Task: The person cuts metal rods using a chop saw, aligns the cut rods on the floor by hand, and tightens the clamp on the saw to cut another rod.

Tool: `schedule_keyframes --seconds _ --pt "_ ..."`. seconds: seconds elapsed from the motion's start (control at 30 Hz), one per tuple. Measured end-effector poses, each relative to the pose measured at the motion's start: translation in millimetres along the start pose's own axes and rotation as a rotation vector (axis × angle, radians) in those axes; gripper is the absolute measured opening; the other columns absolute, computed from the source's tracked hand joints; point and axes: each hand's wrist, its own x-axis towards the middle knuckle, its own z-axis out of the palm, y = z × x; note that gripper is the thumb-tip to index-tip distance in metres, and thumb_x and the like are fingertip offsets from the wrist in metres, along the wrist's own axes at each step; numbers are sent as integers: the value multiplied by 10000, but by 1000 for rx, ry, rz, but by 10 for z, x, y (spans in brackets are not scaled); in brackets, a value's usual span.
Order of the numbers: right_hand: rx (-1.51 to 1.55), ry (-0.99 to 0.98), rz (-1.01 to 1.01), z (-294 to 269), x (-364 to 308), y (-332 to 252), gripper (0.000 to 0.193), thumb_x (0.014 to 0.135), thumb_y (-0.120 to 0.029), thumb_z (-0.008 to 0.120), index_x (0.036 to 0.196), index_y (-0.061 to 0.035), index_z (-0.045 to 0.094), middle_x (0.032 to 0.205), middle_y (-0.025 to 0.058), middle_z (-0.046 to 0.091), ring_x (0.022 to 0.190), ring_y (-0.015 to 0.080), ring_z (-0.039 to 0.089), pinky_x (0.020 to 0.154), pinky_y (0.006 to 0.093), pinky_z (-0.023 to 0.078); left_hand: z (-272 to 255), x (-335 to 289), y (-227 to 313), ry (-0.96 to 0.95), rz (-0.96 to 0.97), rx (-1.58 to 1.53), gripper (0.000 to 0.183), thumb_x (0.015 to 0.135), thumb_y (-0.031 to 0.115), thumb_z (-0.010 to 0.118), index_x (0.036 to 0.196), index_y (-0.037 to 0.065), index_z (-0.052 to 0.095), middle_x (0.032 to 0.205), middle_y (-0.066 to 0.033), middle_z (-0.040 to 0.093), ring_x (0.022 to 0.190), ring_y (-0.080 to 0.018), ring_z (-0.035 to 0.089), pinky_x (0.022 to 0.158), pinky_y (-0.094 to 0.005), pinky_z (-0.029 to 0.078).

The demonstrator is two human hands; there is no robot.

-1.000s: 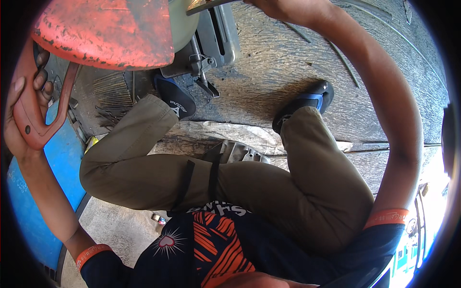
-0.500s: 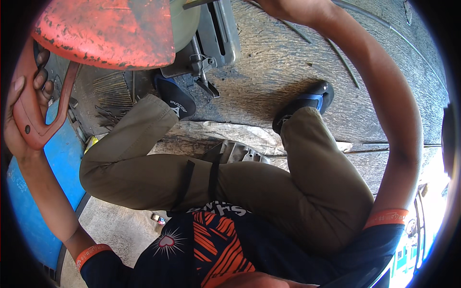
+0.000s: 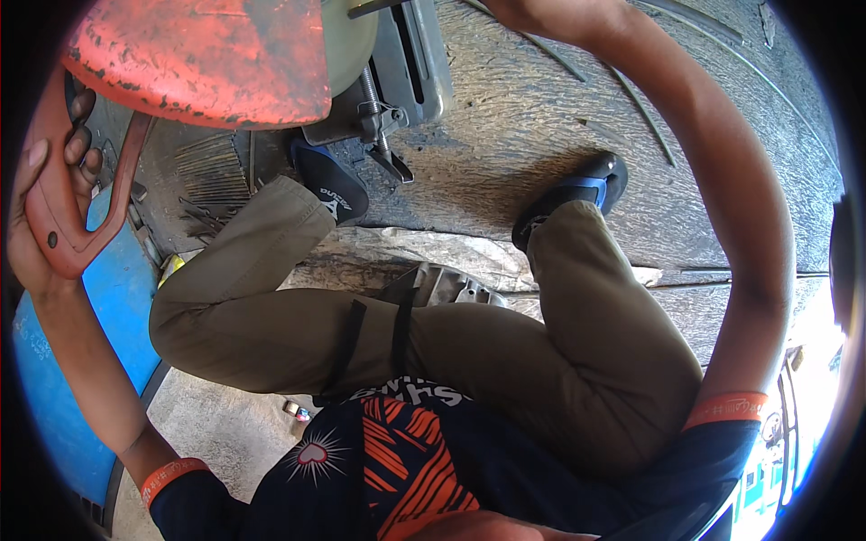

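Note:
At the left, my left hand [image 3: 83, 169] is closed around the red D-shaped handle [image 3: 59, 216] of a cut-off saw. The saw's scuffed red blade guard [image 3: 198, 59] fills the upper left, with part of a pale round disc [image 3: 352, 41] showing at its right edge. Beside the disc, a dark metal bar [image 3: 372, 7] enters at the top edge above the grey saw base [image 3: 422, 72]. My right hand [image 3: 532, 13] reaches to the top edge, right of the saw. Its fingers are cut off by the frame, so what they touch is hidden.
A threaded vise screw with a crank [image 3: 383, 140] sticks out toward my shoes. Thin metal rods [image 3: 642, 117] lie on the worn wooden floor [image 3: 487, 153]. Several short rods [image 3: 212, 169] are bunched at the left, near a blue panel [image 3: 99, 307]. A ribbed grey metal piece [image 3: 442, 284] sits beyond my legs.
The red guard has shifted very slightly up and to the right. My left hand keeps its grip on the handle, and my right arm stays nearly still.

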Motion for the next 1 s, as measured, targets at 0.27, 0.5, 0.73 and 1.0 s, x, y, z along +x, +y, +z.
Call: schedule_keyframes --seconds 0.27,0.5,0.73,1.0 --pt "-41 1 19 3 6 -34 118 761 -123 660 725 -23 608 661 176 622 632 366 637 563 441 512 157 -5 -59 82 39 -66 423 944 175 515 1248 -100 411 939 -115 539 824 -145 563 796 -252 527" --pt "-22 62 46 31 -3 -34 84 751 -85 620 710 -19 588 664 184 615 646 372 634 582 441 514 55 -8 -26 48 13 -43 447 955 195 498 1269 -108 398 927 -106 532 836 -144 563 794 -253 524" --pt "-15 63 145 54 -40 -43 87 754 -85 620 710 -21 581 664 183 610 648 380 628 588 449 510 62 -8 12 -19 -30 -5 458 969 220 483 1282 -104 398 909 -95 532 893 -158 551 809 -275 498" --pt "73 7 220 9 5 -83 83 759 -75 646 741 -15 592 673 183 614 669 376 634 604 449 508 10 14 -4 -8 -4 -16 483 919 202 529 1305 -60 400 914 -86 531 849 -155 549 790 -273 507"
